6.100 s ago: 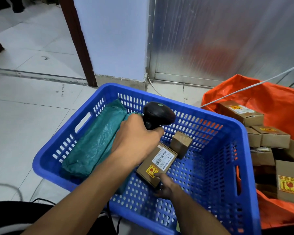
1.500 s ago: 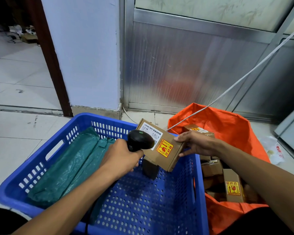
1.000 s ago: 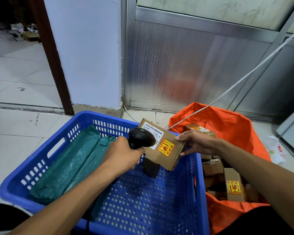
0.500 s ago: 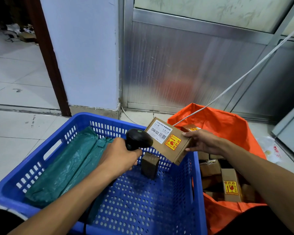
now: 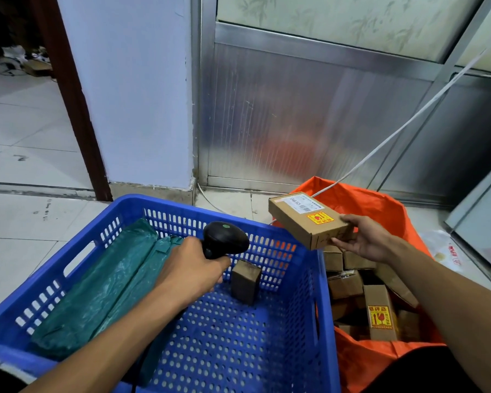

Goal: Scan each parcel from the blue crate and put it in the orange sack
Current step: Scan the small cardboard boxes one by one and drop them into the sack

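Landmark: blue crate (image 5: 322, 307), standing on tiled floor.
Right hand (image 5: 363, 239): fingers clasp the near end of a flat cardboard parcel (image 5: 309, 219), thumb on top; parcel held level in the air just past the crate's far right corner, above the orange sack (image 5: 377, 361).
Parcel face: white label and yellow-red sticker upward.
Left hand (image 5: 190, 270): fingers wrapped round the handle of a black scanner (image 5: 224, 239), over the crate interior.
Crate contents: green poly mailers (image 5: 97, 287) along its left side; small brown box (image 5: 245, 280) upright near its far wall.
Sack: touching the crate's right side, holding several cardboard boxes (image 5: 377, 313).
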`<action>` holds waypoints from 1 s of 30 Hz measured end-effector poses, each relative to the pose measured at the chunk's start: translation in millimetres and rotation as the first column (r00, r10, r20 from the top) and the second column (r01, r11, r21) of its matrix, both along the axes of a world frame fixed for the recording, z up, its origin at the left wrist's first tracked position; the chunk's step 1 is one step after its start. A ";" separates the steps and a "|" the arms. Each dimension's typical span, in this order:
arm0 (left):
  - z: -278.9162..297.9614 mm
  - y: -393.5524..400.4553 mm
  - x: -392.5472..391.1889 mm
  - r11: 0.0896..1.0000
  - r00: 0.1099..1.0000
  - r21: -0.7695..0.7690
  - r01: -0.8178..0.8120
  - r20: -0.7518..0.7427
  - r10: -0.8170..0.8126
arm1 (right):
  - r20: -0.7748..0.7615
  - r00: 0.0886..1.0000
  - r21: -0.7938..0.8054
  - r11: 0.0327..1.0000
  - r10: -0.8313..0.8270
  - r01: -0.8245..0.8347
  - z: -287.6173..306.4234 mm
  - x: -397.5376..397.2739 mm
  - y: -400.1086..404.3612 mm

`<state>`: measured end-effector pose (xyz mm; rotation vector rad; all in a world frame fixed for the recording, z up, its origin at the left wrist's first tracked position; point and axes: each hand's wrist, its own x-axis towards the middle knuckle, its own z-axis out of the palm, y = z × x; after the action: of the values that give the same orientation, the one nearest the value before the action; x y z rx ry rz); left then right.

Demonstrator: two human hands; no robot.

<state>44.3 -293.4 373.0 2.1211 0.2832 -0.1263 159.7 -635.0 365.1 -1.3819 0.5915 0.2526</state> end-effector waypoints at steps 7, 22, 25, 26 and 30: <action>0.6 -1.5 -1.4 1.000 1.000 0.016 -0.010 -0.012 0.010 | -0.034 0.981 0.045 0.980 -0.191 0.193 -2.4 -1.0 -26.0; -1.3 -5.4 -1.8 0.998 1.000 0.056 0.023 -0.014 -0.022 | -0.067 0.869 0.089 0.865 -0.489 0.494 -10.1 -14.1 -69.5; -1.1 -6.4 -2.6 0.998 1.000 0.065 0.022 -0.016 -0.021 | -0.074 0.852 0.088 0.847 -0.519 0.524 -16.2 -13.1 -80.4; -1.1 -6.8 -2.7 0.997 1.000 0.067 0.022 -0.020 -0.021 | -0.082 0.851 0.089 0.846 -0.519 0.525 -19.3 -12.8 -84.2; -0.9 -8.4 -2.7 0.997 0.999 0.076 0.022 -0.029 -0.020 | -0.080 0.838 0.120 0.830 -0.540 0.545 -23.3 -12.4 -90.9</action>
<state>41.6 -301.7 372.1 2.1998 0.2864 -0.1601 147.3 -725.9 341.9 -1.0233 0.9602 -0.1391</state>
